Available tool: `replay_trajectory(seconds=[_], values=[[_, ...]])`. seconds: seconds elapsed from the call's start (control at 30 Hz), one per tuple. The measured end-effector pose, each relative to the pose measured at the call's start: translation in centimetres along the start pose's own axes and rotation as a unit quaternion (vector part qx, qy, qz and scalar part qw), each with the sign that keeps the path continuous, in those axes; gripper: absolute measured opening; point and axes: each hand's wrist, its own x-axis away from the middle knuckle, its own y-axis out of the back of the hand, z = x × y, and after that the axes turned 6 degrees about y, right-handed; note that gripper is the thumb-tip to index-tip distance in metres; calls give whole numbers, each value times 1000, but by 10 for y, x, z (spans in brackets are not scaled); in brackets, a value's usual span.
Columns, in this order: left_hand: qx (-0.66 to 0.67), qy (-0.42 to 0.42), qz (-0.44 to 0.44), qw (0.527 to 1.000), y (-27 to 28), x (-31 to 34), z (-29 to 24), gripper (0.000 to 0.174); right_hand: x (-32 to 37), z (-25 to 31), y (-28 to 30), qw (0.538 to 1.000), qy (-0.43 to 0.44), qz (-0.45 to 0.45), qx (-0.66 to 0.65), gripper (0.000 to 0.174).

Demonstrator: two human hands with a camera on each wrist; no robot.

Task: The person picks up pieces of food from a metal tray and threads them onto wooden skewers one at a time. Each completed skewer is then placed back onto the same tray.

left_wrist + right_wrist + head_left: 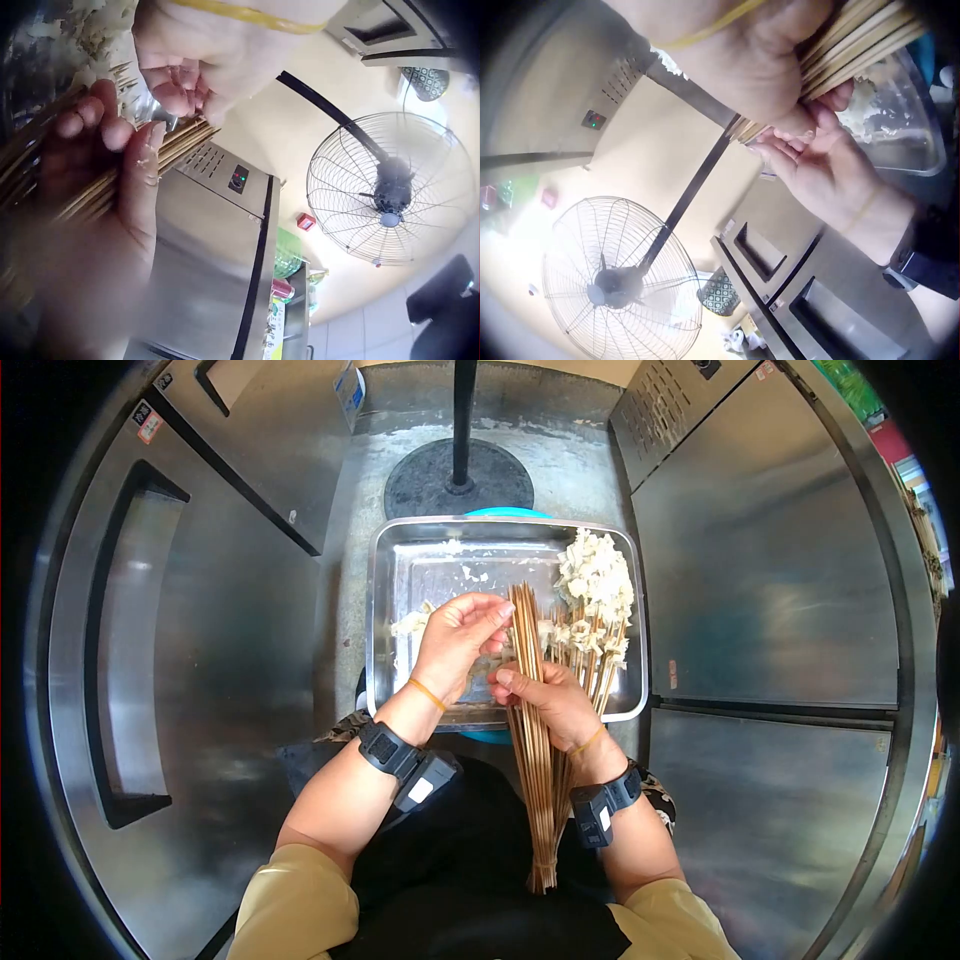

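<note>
In the head view, my right hand grips a thick bundle of bamboo skewers, its thumb across the front. The bundle points away from me, its lower end tied near my lap. My left hand is at the far tips, thumb and forefinger pinching at a skewer's end. Its other fingers curl in, as the right wrist view shows at the left hand. Whether a food piece is in that pinch, I cannot tell. Right of the bundle, skewers threaded with pale, folded pieces lie in the metal tray.
A heap of loose, pale food pieces fills the tray's far right corner, with scraps at its left. Steel cabinets flank both sides. Beyond the tray stands a round black base with a pole; a caged fan shows behind.
</note>
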Motion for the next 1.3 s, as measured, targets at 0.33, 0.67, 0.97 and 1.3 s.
replay_trajectory(seconds=[0.33,0.67,0.97,1.3], values=[[14,14,1,1000,8,-6,4,16,-3,-9,3,999,28,6,46,16],[-14,18,-2,1000,10,-4,-3,9,3,3,-3,999,24,-1,-31,20],[-29,8,-1,1000,7,-1,-4,7,2,-1,0,999,17,-8,-41,16],[-45,-12,-1,999,12,1,-6,21,0,-1,4,999,33,15,-24,15]])
